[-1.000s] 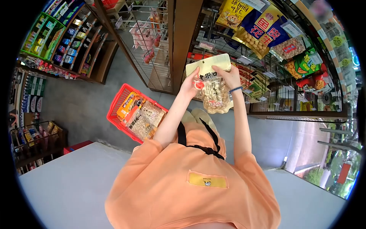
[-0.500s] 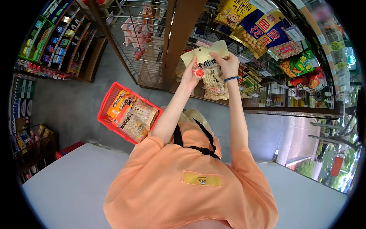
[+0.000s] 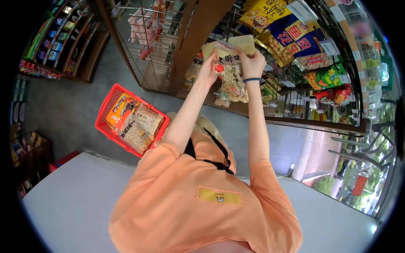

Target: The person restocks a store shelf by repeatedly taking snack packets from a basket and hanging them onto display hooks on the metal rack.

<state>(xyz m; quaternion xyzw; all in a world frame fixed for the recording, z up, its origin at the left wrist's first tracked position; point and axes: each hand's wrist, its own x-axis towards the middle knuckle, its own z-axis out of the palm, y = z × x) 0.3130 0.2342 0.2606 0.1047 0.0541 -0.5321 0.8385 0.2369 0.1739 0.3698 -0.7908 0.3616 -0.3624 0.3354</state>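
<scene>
A cream-topped bag of peanuts (image 3: 233,80) hangs upright between my two hands at the snack rack. My left hand (image 3: 208,70) pinches its upper left edge, beside a round red mark. My right hand (image 3: 253,66), with a dark blue band at the wrist, grips the upper right part. A price tag holder (image 3: 223,45) overlaps the bag's top edge; whether the bag is on a hook cannot be made out. Near my left forearm is a red shopping basket (image 3: 110,93) holding an orange snack pack (image 3: 121,108) and a bag of nuts (image 3: 142,126).
Blue-and-gold nut bags (image 3: 291,39), a yellow snack bag (image 3: 261,14) and a green snack bag (image 3: 327,77) hang on the rack to the right. A brown post (image 3: 192,42) and a wire grid (image 3: 156,59) stand ahead. Candy shelves (image 3: 63,40) are at the far left.
The bag has moved slightly up and closer to the rack, and a tag holder now overlaps its top. Both hands still grip it. The basket appears farther left as the view shifts.
</scene>
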